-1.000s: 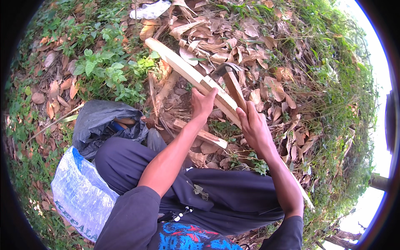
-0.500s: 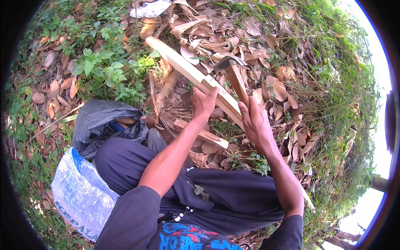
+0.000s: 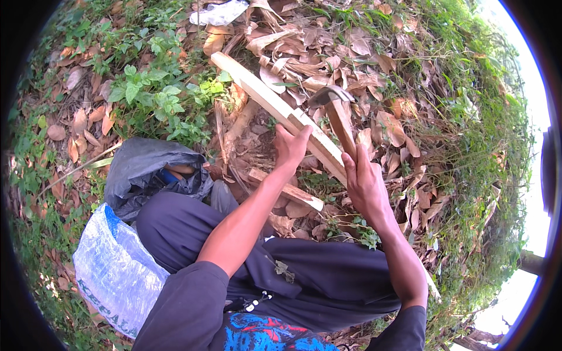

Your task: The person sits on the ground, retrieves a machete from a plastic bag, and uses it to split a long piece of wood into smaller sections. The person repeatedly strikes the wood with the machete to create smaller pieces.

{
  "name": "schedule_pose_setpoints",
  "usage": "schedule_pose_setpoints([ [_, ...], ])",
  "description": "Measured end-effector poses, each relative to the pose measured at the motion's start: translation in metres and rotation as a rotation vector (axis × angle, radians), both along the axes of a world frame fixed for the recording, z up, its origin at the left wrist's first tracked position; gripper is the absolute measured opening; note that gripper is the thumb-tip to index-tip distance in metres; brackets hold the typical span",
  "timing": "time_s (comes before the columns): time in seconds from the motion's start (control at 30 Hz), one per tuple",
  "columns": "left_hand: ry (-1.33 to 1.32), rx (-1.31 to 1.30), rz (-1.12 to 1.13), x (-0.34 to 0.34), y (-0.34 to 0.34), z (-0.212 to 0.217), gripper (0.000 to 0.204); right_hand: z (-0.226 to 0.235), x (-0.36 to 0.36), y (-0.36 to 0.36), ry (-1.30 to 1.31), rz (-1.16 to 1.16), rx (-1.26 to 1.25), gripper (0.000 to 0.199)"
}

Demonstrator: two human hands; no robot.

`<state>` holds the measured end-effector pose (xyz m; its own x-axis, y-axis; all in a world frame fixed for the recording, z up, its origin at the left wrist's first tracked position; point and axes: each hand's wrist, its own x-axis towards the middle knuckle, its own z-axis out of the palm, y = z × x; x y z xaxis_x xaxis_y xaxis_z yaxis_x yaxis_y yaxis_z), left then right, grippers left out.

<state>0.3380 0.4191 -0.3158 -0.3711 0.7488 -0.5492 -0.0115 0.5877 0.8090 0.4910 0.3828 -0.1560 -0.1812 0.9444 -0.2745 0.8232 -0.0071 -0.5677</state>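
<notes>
My left hand (image 3: 291, 146) is closed round a long pale wooden strip (image 3: 252, 85), which slants from the far left toward my right knee. A browner, shorter-looking piece of wood (image 3: 322, 143) lies along the strip, and my thumb presses near its end. My right hand (image 3: 366, 181) grips the wooden handle of a claw hammer (image 3: 341, 126). The hammer's metal head is raised just right of the strip, apart from the wood. Part of the strip is hidden behind my right hand and arm.
A short wood offcut (image 3: 287, 188) lies on dry leaves before my legs. To the left are an opened black plastic bag (image 3: 143, 169) with things inside and a white woven sack (image 3: 117, 269). Green plants (image 3: 152, 93) and a crumpled clear plastic piece (image 3: 219, 13) lie farther off.
The hammer head has shifted slightly right and nearer. My left hand keeps its hold on the wood; the whole view has moved a little.
</notes>
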Motion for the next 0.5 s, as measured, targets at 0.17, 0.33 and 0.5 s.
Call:
schedule_pose_setpoints([
  [0.17, 0.073, 0.011, 0.022, 0.002, -0.001, -0.002, 0.080, 0.001, -0.005, -0.002, 0.063, -0.046, 0.095, 0.026],
  [0.33, -0.008, 0.009, 0.021, 0.002, 0.000, 0.007, 0.075, -0.022, -0.005, -0.002, -0.109, 0.058, 0.094, 0.026],
  [0.5, 0.053, 0.005, 0.041, 0.000, -0.002, 0.006, 0.074, -0.001, -0.004, 0.000, -0.021, 0.000, 0.045, 0.027],
])
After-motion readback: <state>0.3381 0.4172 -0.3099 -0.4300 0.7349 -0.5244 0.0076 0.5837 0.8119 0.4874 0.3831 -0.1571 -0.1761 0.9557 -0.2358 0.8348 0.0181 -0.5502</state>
